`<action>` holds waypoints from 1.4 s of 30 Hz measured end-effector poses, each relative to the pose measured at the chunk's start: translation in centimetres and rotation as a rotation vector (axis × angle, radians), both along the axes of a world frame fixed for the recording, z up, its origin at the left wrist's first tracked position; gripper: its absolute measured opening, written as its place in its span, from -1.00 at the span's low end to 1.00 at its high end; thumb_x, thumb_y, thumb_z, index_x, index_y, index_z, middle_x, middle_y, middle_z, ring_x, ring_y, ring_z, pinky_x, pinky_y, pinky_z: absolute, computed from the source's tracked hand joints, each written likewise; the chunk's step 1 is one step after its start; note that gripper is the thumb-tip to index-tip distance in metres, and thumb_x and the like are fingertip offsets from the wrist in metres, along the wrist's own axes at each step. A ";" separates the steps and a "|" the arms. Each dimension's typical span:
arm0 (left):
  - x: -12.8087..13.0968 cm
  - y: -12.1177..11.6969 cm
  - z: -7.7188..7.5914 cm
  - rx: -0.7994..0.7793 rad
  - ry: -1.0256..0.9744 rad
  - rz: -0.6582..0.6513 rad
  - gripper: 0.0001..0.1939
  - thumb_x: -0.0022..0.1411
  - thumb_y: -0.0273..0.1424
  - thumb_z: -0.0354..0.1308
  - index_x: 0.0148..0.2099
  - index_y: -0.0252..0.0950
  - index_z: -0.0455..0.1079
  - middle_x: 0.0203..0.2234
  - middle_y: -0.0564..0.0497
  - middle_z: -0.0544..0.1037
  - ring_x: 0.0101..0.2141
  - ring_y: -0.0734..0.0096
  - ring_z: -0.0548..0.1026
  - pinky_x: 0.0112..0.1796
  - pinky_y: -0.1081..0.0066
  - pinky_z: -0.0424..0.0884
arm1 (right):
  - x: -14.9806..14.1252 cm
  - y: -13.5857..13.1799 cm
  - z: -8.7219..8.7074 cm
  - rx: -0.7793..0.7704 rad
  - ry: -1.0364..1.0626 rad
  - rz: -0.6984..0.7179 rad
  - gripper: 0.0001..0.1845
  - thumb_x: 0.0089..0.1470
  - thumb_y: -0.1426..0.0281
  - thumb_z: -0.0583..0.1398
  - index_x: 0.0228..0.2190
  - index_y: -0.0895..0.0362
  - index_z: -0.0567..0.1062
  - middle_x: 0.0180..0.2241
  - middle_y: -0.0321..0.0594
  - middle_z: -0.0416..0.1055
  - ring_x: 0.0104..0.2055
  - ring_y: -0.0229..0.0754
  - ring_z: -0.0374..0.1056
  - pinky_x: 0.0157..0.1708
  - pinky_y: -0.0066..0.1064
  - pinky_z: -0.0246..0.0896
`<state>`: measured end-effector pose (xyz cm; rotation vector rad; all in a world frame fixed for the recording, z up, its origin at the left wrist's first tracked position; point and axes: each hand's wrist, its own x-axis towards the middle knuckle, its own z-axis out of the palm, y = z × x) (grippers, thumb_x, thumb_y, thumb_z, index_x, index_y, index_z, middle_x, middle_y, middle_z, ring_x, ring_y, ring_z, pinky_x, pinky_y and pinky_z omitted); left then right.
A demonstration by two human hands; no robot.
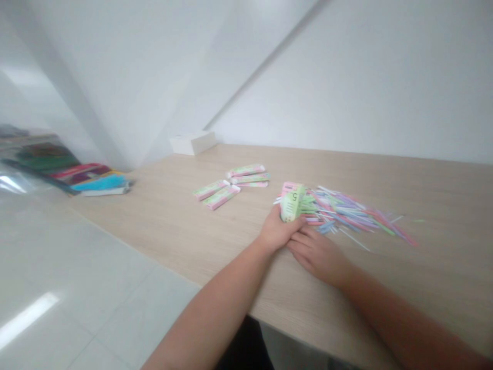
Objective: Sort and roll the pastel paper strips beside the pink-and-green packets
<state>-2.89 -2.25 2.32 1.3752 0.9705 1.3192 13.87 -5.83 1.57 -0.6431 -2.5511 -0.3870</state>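
Observation:
My left hand (278, 229) is closed around a small green and pink paper packet (291, 200) marked with a "5", held just above the wooden table (173, 226). My right hand (318, 255) rests beside it, fingers together and touching the left hand; what it holds, if anything, is hidden. To the right of the packet a pile of thin pastel sticks (348, 215) lies spread on the table. The picture is blurred by motion.
Several pink and green packets (231, 185) lie flat further back on the table. A white box (192, 142) stands at the far corner by the wall. Colourful bags (77, 174) lie on the floor at the left, past the table's edge.

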 end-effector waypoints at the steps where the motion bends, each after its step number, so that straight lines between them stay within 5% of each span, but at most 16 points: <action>1: 0.0 0.0 0.1 0.004 -0.007 0.005 -0.41 0.10 -0.17 0.46 0.11 -0.29 0.44 -0.05 -0.14 0.63 -0.07 0.14 0.59 -0.06 0.24 0.50 | 0.1 0.0 -0.1 -0.009 0.017 0.008 -0.66 0.28 0.48 0.17 0.04 0.09 0.57 -0.02 -0.10 0.58 0.12 0.06 0.41 0.18 0.02 0.35; 6: -0.1 0.4 0.2 -0.043 -0.167 -0.030 -0.53 0.20 -0.14 0.37 0.04 -0.32 0.50 -0.10 -0.13 0.65 -0.10 0.20 0.59 -0.06 0.30 0.50 | 0.5 -0.2 -0.9 -0.018 0.193 -0.002 -0.60 0.29 0.45 0.17 0.14 0.04 0.46 0.15 -0.06 0.48 0.25 0.05 0.35 0.22 0.04 0.33; 10: 0.3 0.6 -0.2 -0.263 -0.436 -0.290 -0.44 0.25 0.05 0.26 -0.04 -0.38 0.54 -0.14 -0.21 0.65 -0.11 0.14 0.60 -0.05 0.27 0.52 | 0.3 0.0 -1.1 -0.040 0.332 -0.113 -0.42 0.24 0.32 0.27 0.24 0.13 0.33 0.23 0.11 0.36 0.30 0.17 0.26 0.24 0.16 0.27; 13: 0.8 0.8 -0.7 -0.368 -0.539 -0.438 -0.35 0.36 0.11 0.08 0.04 -0.43 0.53 -0.09 -0.28 0.63 -0.05 0.10 0.60 -0.02 0.25 0.52 | 0.1 0.2 -0.9 -0.009 0.297 -0.137 -0.53 0.25 0.33 0.26 0.16 0.09 0.41 0.14 0.05 0.43 0.28 0.19 0.27 0.26 0.21 0.23; 17: 1.0 1.4 -1.5 -0.382 -0.532 -0.328 -0.39 0.42 0.01 0.07 0.16 -0.43 0.48 -0.01 -0.28 0.62 -0.06 0.15 0.62 0.00 0.26 0.53 | 0.2 0.2 -0.6 0.006 0.317 -0.158 -0.60 0.28 0.35 0.23 0.14 0.03 0.43 0.19 0.04 0.37 0.37 0.22 0.15 0.31 0.23 0.14; 23: 1.1 1.8 -1.8 -0.389 -0.505 -0.229 -0.48 0.45 -0.07 0.06 0.13 -0.42 0.49 -0.03 -0.27 0.63 -0.10 0.14 0.65 0.06 0.14 0.52 | 0.1 0.1 -0.9 -0.128 0.351 -0.266 -0.18 0.35 0.24 0.15 0.45 0.07 -0.10 0.47 0.17 -0.10 0.49 0.26 -0.09 0.35 0.27 0.05; 35: 1.1 1.1 -2.3 -0.433 -0.319 -0.241 -0.52 0.47 -0.11 0.03 0.18 -0.35 0.47 -0.07 -0.19 0.65 -0.18 0.22 0.64 0.00 0.18 0.54 | -0.1 0.0 -0.3 -0.034 0.270 -0.268 -0.22 0.31 0.22 0.21 0.42 0.10 0.07 0.35 0.20 0.15 0.40 0.29 0.09 0.31 0.23 0.13; 42: 1.4 0.1 -1.4 -0.395 -0.317 -0.485 -0.39 0.43 0.09 -0.05 0.18 -0.25 0.49 -0.01 -0.13 0.64 0.03 0.10 0.58 0.02 0.16 0.53 | -0.7 0.0 -0.6 -0.045 0.208 -0.227 -0.06 0.30 0.23 0.21 0.48 0.08 -0.15 0.38 0.15 0.15 0.42 0.29 0.06 0.34 0.24 0.11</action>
